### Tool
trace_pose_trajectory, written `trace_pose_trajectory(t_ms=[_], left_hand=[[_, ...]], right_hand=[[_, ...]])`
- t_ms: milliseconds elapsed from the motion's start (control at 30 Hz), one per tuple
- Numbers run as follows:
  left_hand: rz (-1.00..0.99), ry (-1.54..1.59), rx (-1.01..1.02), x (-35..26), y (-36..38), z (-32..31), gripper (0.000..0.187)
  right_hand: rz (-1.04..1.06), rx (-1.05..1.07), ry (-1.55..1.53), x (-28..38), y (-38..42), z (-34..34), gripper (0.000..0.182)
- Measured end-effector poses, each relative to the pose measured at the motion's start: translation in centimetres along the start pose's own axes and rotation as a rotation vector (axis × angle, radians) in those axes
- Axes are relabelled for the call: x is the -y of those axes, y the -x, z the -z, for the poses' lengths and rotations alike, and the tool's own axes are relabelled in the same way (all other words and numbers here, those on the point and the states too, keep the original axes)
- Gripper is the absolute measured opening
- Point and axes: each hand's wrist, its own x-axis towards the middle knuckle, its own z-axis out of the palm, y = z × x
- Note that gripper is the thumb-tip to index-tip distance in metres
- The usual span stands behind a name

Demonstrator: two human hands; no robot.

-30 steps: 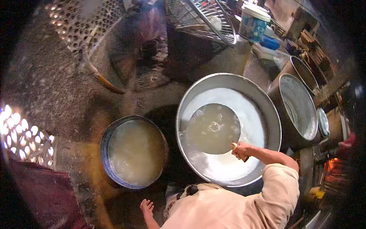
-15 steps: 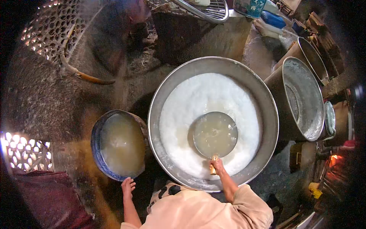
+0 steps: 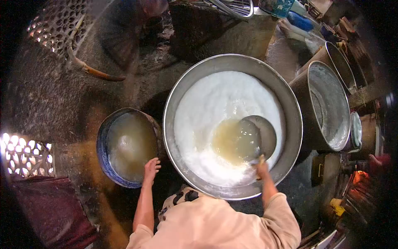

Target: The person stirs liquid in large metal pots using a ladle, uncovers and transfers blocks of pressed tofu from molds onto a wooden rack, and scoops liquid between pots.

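Observation:
A wide metal pan (image 3: 195, 70) holds a white mass with a cloudy yellowish pool (image 3: 226, 143) in it. My right hand (image 3: 262, 170) is closed on the handle of a round metal scoop (image 3: 267, 133), which tilts in the right part of the pan, some cloudy liquid at its left side. To the left of the pan is a blue-rimmed tub (image 3: 106, 166) of cloudy liquid. My left hand (image 3: 152, 168) is at the tub's lower right edge, its fingers partly curled; whether it touches the rim cannot be told.
Large metal pots (image 3: 329, 106) stand at the right, near a fire (image 3: 360, 177). Another person's hand (image 3: 375, 161) shows beyond it. A curved stick (image 3: 97, 74) lies upper left. A metal rack (image 3: 236, 10) and a blue patterned container (image 3: 277, 6) are at the top.
My right hand has moved right with the scoop, which went from level and full to tilted. The yellowish pool now shows on the white mass. My left hand has moved up and right.

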Motion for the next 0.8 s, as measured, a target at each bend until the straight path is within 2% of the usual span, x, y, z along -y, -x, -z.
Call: trace_pose_trajectory(t_ms=[33,67,100,133,167,233,267,300,333,400,433,467,500,533,567,600,633,667,700,800], left_hand=[[-0.024,0.027,0.022,0.1,-0.5,-0.4,0.039],[-0.046,0.05,0.045,0.4,-1.0,-0.7,0.041],[-0.069,0.076,0.069,0.7,-1.3,-1.1,0.042],[-0.092,0.062,0.081,0.9,-1.4,-1.5,0.044],[-0.116,0.047,0.091,1.1,-1.7,-1.8,0.045],[-0.109,0.108,0.126,1.2,-2.1,-2.6,0.047],[-0.111,0.122,0.132,1.5,-2.1,-2.8,0.049],[-0.115,0.139,0.135,1.9,-2.5,-3.2,0.05],[-0.158,0.072,0.132,3.1,-3.7,-3.7,0.053],[-0.204,0.044,0.109,3.2,-3.8,-4.6,0.063],[-0.183,0.032,0.143,2.1,-2.8,-5.0,0.074],[-0.212,-0.112,0.105,1.7,-2.0,-5.2,0.079],[-0.238,-0.256,0.065,1.5,-1.5,-5.3,0.084],[-0.224,-0.256,0.076,1.7,-1.3,-5.5,0.086],[-0.21,-0.256,0.085,1.9,-1.2,-5.7,0.088],[-0.223,-0.298,0.078,1.7,-0.8,-5.7,0.088],[-0.224,-0.313,0.105,1.7,-0.6,-5.9,0.085],[-0.238,-0.357,0.119,2.0,-0.8,-5.8,0.082],[-0.25,-0.402,0.135,2.3,-1.0,-6.0,0.079],[-0.223,-0.477,0.178,1.3,-0.2,-5.8,0.073]], right_hand=[[-0.03,-0.008,-0.083,0.4,-0.8,3.1,0.017],[-0.138,0.019,-0.03,2.4,-1.6,6.4,0.024],[0.102,-0.135,0.028,4.3,-1.0,9.4,0.032],[0.571,-0.498,0.621,5.9,-1.2,11.9,0.035],[0.364,-0.434,0.36,10.1,-0.4,13.7,0.036],[0.227,-0.353,0.228,20.5,3.8,16.6,0.033],[0.301,-0.345,0.358,23.9,5.1,16.9,0.033],[1.007,-0.882,0.691,18.1,-5.0,16.5,0.035],[0.434,-0.28,0.22,29.5,5.9,16.0,0.037],[0.569,-0.096,-0.056,35.3,10.0,12.6,0.05],[0.561,-0.136,0.165,37.7,9.8,10.7,0.057],[0.646,-0.167,0.288,38.4,7.8,8.3,0.057],[0.89,-0.323,0.586,40.5,8.0,5.4,0.044],[0.825,-0.229,0.547,42.8,9.8,2.8,0.043],[0.676,-0.207,0.573,44.9,11.9,0.3,0.041],[0.758,-0.201,0.61,44.0,8.9,-2.9,0.043],[0.653,-0.087,0.689,44.7,8.5,-5.1,0.049],[0.696,-0.064,0.655,45.8,10.9,-6.4,0.045],[0.624,-0.062,0.58,46.2,11.6,-8.2,0.045],[0.641,-0.044,0.659,45.8,11.4,-11.6,0.045]])
